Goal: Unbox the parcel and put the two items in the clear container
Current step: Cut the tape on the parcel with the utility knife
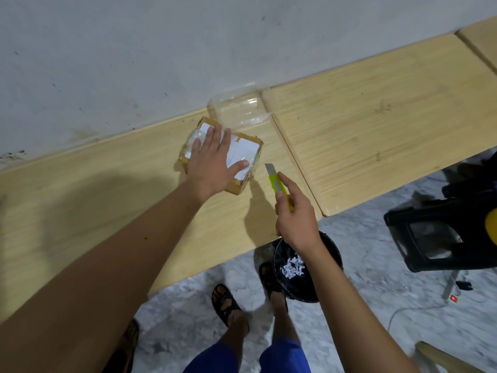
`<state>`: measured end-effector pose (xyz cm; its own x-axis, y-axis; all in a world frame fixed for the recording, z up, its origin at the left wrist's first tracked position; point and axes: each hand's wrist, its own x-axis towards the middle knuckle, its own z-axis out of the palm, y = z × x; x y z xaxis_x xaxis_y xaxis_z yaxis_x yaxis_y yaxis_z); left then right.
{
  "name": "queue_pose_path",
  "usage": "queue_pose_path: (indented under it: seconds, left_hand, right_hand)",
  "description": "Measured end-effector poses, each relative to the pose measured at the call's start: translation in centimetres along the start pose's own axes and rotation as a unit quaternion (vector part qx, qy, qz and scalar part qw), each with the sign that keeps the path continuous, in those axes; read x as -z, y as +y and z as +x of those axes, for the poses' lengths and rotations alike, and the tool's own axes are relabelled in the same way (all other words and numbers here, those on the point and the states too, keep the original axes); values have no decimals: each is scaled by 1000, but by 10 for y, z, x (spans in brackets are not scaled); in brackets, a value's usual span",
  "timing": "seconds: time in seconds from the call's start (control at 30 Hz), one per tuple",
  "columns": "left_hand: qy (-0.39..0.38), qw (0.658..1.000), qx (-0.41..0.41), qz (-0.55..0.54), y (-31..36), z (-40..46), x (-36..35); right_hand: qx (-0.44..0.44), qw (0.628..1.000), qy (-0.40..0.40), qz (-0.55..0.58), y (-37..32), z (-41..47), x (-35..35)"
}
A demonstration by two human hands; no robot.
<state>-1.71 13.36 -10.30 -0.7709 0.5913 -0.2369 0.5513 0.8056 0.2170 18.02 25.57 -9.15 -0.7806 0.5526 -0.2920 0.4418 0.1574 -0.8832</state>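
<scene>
A small cardboard parcel (243,146) wrapped in clear tape, with a white label on top, lies on the wooden table (107,211). My left hand (212,160) lies flat on its top with fingers spread. My right hand (295,214) grips a yellow-green utility knife (277,183); its extended blade points at the parcel's right side, a little apart from it. The clear container (239,109) stands open just behind the parcel, against the wall. The parcel is shut, so its contents are hidden.
A second wooden table (376,130) adjoins on the right. On the floor below the table edge stands a black bin (333,254) with white scraps inside. A black stool (441,238) and a power strip (454,292) are at the right. My sandalled feet are beneath.
</scene>
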Motion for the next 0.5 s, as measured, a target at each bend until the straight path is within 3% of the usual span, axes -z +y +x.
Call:
queue_pose_path:
  seconds: [0.2,0.5]
  left_hand:
    - [-5,1000,29,-2,10,-3,8]
    - [-26,995,-66,73,-22,-8,29]
  right_hand:
    - [-10,1000,6,13,-1,16,-7]
    - [-15,999,3,32,2,24,-21]
